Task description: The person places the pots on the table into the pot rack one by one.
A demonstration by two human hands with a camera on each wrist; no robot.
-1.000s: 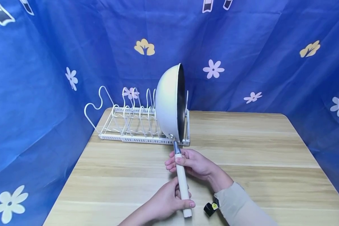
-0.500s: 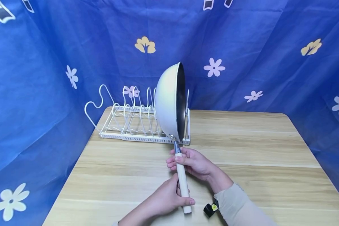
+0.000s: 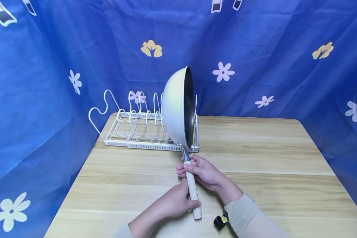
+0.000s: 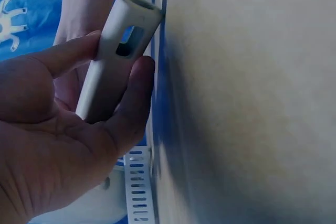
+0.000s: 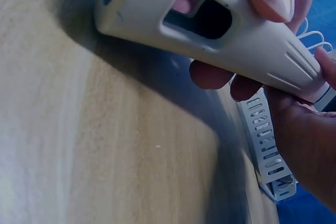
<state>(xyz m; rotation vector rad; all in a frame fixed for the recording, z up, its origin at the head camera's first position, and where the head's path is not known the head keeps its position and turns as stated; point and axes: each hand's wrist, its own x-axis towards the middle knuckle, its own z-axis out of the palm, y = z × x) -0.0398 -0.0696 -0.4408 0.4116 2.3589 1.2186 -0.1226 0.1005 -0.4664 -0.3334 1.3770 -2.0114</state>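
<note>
A deep frying pan (image 3: 174, 109), white outside and dark inside, stands on edge at the right end of a white wire rack (image 3: 150, 146). Its pale handle (image 3: 191, 185) points toward me. My left hand (image 3: 176, 201) grips the handle near its free end, thumb on one side and fingers on the other. Farther up, by the metal neck, my right hand (image 3: 209, 174) holds the handle between thumb and fingers. In the left wrist view the hanging slot shows in the handle (image 4: 105, 82). The pan's lower rim, where it meets the rack, is partly hidden.
The rack's several wire dividers (image 3: 132, 124) stand left of the pan. Wooden tabletop (image 3: 256, 158) extends to the right and in front. A blue flowered curtain (image 3: 247, 43) hangs behind and at both sides. A black strap device (image 3: 220, 222) sits by my right cuff.
The handle's free end has shifted slightly away from me, and my left hand has moved forward with it. My right hand stays at the neck; the pan remains in the rack.
</note>
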